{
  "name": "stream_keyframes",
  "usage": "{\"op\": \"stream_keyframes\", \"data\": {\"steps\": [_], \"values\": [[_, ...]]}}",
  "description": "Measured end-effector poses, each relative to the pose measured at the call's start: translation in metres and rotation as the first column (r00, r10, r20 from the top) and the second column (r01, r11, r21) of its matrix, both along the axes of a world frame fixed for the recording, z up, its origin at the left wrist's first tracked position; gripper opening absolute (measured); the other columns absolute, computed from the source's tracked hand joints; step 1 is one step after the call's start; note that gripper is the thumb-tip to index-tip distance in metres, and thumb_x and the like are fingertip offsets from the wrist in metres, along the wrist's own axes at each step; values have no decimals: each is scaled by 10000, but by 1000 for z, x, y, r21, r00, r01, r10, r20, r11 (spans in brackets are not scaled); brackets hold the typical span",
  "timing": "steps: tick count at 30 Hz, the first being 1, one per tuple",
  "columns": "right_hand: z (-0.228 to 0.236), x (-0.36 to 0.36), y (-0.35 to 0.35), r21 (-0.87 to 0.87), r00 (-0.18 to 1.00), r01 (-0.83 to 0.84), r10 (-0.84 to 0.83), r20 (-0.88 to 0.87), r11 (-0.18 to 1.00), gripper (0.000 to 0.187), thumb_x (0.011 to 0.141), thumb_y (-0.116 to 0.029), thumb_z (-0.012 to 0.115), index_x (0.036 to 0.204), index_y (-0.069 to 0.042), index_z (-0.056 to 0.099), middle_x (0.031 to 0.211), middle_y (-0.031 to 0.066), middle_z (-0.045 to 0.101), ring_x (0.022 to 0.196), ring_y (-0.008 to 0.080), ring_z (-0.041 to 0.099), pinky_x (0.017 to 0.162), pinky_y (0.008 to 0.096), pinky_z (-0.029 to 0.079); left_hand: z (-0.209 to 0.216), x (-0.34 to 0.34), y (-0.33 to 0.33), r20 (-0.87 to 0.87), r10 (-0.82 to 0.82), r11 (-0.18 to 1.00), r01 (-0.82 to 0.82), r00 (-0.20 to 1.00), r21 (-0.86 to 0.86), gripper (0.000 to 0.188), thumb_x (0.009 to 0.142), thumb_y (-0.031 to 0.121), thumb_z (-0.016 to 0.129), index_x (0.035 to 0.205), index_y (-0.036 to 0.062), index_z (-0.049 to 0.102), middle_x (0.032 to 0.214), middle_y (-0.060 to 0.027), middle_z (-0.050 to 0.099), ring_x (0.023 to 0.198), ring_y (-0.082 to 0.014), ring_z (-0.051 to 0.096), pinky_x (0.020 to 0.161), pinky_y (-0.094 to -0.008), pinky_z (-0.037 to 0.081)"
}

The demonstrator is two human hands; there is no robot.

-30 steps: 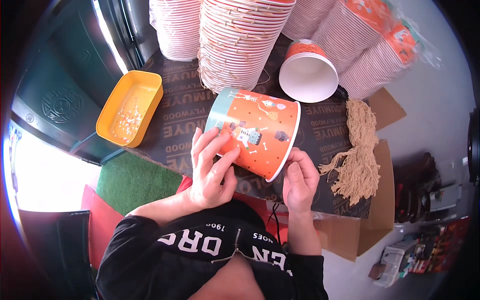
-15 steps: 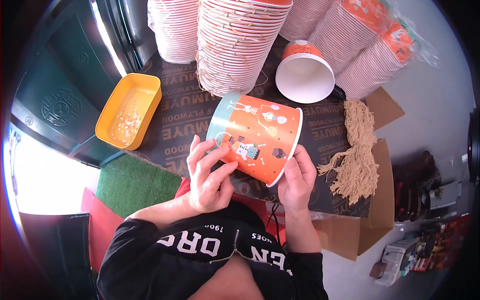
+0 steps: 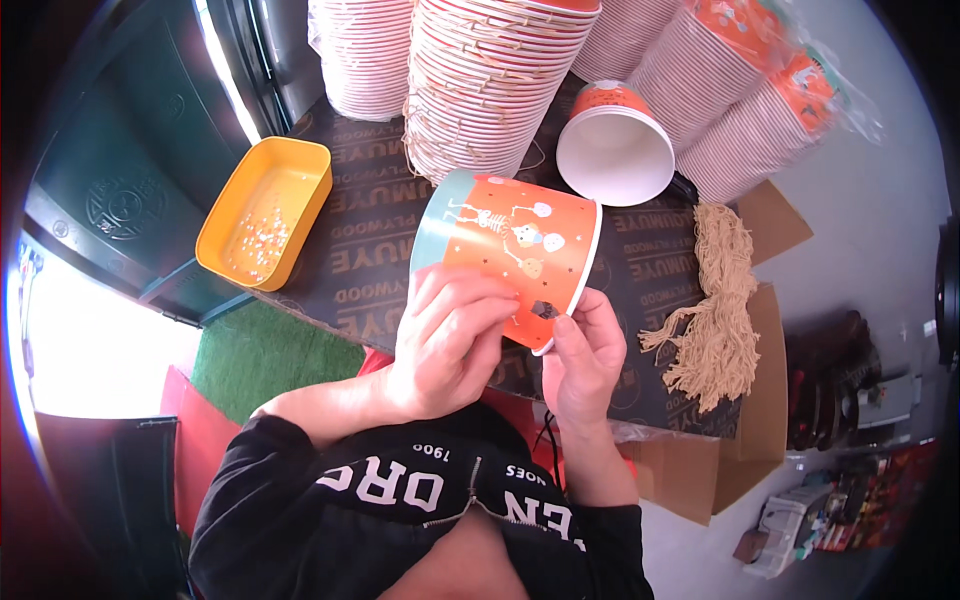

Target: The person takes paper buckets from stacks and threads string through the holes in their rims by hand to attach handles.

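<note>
Pinching orange cup (image 3: 520, 240) at rim (image 3: 595, 240) between thumb and fingers of right hand (image 3: 582, 362), holding it sideways above table (image 3: 355, 235). Curling left hand (image 3: 448, 345) over cup's side with fingers bunched; cannot tell whether pinching anything.

A tub (image 3: 520, 235) was at the centre of the frame, over the table (image 3: 370, 200), with the left hand (image 3: 445, 350) at its lower left and the right hand (image 3: 585, 350) at its lower right. Behind it, at the top, stood a tall stack (image 3: 490, 90). A tray (image 3: 290, 172) containing small bits (image 3: 262, 240) sat at left; another tub (image 3: 615, 160) lay upper right of centre. A string bundle (image 3: 715, 310) lay at right, a carton (image 3: 755, 400) beside it.
</note>
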State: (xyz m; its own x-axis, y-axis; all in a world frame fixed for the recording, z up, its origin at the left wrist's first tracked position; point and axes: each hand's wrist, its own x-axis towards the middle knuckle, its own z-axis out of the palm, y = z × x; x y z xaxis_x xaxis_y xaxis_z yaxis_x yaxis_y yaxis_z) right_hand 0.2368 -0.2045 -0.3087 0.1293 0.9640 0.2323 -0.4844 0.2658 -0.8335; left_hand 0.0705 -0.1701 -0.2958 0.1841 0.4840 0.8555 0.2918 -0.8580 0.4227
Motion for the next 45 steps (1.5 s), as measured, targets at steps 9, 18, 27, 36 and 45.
{"op": "stream_keyframes", "data": {"steps": [9, 18, 27, 36, 45], "values": [[-3, -12, -4, 269, 887, 137, -239, 395, 953, 189, 849, 125, 642, 1014, 52, 585, 996, 90, 575, 817, 112, 535, 735, 238, 443, 1, 9, 2, -41, 8, 994, -12, 999, -110, 315, 714, -87, 755, 978, 34, 634, 1002, -114, 654, 904, -301, 640, 807, -380, 482], [-1, -14, -3, 512, 604, 181, -506, 616, 840, 241, 787, 119, 692, 980, 20, 588, 910, 122, 620, 716, 189, 582, 642, 290, 482, -5, 11, 1, -47, 54, 998, -56, 997, -40, 315, 707, -75, 758, 974, 27, 625, 982, -124, 658, 968, -325, 662, 899, -457, 492], [-5, -16, -2, 604, 469, 145, -592, 655, 783, 292, 725, 132, 706, 965, 13, 590, 889, 136, 626, 711, 279, 592, 611, 344, 489, -5, 9, -1, -71, 69, 994, -74, 995, -74, 269, 713, -77, 736, 924, 33, 609, 979, -115, 653, 1035, -329, 657, 969, -513, 469], [0, -11, -10, 630, 293, 105, -629, 720, 769, 274, 748, 142, 675, 982, 26, 593, 894, 153, 629, 686, 294, 587, 581, 355, 479, -4, -7, 3, 7, -141, 955, 138, 990, -264, 211, 714, -75, 700, 870, 28, 603, 953, -111, 629, 1003, -327, 606, 878, -409, 483], [34, 22, -12, 708, -70, 35, -705, 706, 705, 275, 747, 85, 662, 1009, 9, 621, 933, 142, 601, 847, 339, 593, 750, 433, 465, 17, -111, 37, -148, 538, 783, -557, 830, -277, 95, 818, -8, 636, 911, 5, 621, 938, -120, 641, 918, -252, 643, 830, -327, 493]]}}
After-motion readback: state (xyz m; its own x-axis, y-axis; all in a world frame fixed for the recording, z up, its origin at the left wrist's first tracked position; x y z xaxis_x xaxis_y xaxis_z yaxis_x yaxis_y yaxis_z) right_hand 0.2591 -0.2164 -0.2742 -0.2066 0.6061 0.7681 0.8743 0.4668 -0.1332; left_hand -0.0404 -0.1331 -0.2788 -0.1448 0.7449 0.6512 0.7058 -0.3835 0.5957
